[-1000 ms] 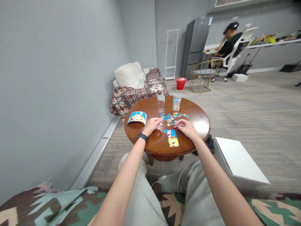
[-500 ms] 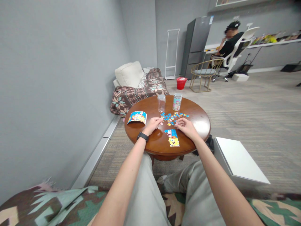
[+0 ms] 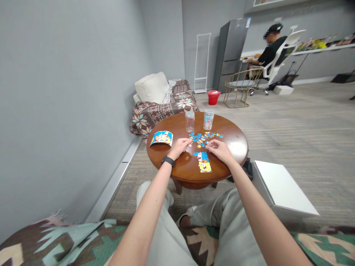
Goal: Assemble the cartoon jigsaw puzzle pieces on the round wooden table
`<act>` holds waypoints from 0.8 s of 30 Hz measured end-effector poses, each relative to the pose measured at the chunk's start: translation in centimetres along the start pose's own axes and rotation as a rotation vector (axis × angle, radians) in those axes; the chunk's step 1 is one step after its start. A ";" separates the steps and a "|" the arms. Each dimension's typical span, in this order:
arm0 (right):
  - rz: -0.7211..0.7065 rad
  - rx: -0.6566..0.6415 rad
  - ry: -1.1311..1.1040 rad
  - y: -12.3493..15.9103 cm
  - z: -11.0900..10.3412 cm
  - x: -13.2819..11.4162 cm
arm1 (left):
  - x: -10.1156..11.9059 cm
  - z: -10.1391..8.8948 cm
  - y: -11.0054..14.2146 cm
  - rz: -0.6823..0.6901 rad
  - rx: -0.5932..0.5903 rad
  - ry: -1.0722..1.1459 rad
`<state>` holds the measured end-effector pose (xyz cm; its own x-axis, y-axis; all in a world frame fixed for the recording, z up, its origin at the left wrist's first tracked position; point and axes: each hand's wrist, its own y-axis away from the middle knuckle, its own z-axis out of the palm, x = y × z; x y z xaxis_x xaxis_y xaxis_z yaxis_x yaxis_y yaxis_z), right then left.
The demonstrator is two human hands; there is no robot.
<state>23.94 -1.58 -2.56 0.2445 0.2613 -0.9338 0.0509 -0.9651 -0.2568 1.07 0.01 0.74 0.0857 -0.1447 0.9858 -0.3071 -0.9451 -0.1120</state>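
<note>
Both hands are over the round wooden table (image 3: 177, 168), at either side of a scatter of loose blue and yellow puzzle pieces (image 3: 198, 138). My left hand (image 3: 181, 146), with a black watch on its wrist, has fingers closed at the left edge of the scatter. A pinkish piece (image 3: 190, 145) lies by its fingertips; what they pinch is too small to make out. My right hand (image 3: 217, 148) pinches a small pinkish puzzle piece at the right side. Between the hands and nearer me lies a partly joined puzzle (image 3: 204, 162) with a yellow cartoon face.
A curved picture card (image 3: 162, 137) stands at the table's left. Behind the pieces are a clear jar (image 3: 190, 122) and a jar with a printed label (image 3: 208, 120). A white box (image 3: 284, 184) is on the right. Farther back, a person (image 3: 271, 50) sits at a counter.
My hands stay almost in place, with only slight finger movement. My left leg has shifted to the left. The seated person's arm has come down to the counter.
</note>
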 end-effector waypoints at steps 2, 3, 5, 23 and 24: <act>-0.003 0.000 0.013 0.0 -0.1 -0.1 | 0.0 0.0 0.0 -0.003 0.001 -0.001; -0.008 0.003 0.019 0.1 -0.1 -0.2 | 0.0 0.0 0.0 -0.003 0.001 0.000; -0.017 0.009 0.023 0.2 -0.1 -0.3 | 0.0 0.0 0.0 -0.005 -0.003 0.001; -0.079 0.056 0.011 0.1 0.0 -0.3 | -0.4 -0.1 -0.2 -0.002 0.001 0.004; -0.074 0.043 0.006 0.1 0.1 -0.3 | -0.4 -0.1 -0.2 -0.004 0.003 0.002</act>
<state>23.80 -1.77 -2.34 0.2478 0.3312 -0.9104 0.0278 -0.9418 -0.3351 0.97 0.26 0.42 0.0847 -0.1400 0.9865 -0.3042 -0.9465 -0.1082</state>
